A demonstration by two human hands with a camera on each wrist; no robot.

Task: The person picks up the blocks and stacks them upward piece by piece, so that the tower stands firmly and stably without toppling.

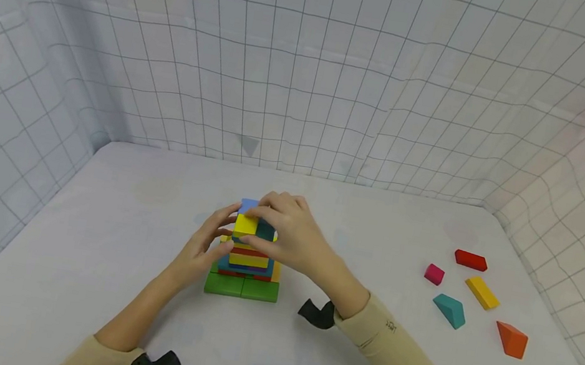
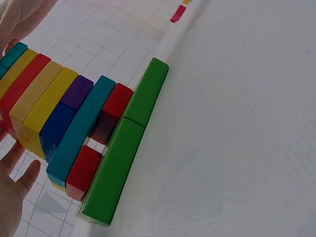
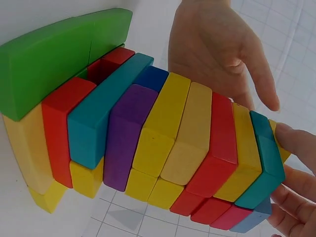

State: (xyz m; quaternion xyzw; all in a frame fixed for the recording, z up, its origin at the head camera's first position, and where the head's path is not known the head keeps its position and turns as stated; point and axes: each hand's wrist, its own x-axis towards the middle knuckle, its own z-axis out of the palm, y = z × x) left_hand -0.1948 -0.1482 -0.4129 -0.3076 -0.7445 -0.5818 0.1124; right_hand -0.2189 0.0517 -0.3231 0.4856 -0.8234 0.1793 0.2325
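Observation:
A tower of coloured blocks, with a red block and a purple block among its layers, stands on long green blocks. My right hand is at the top of the tower, thumb and fingers pinching a small yellow block above a teal block. Beside it at the back is a light blue block. My left hand curves loosely beside the tower's left side, fingertips close to the upper layers. Its thumb stands apart from the fingers in the left wrist view.
Loose blocks lie on the white table at the right: a red bar, a pink-red cube, a yellow bar, a teal wedge and an orange wedge. Gridded white cloth surrounds the back and sides.

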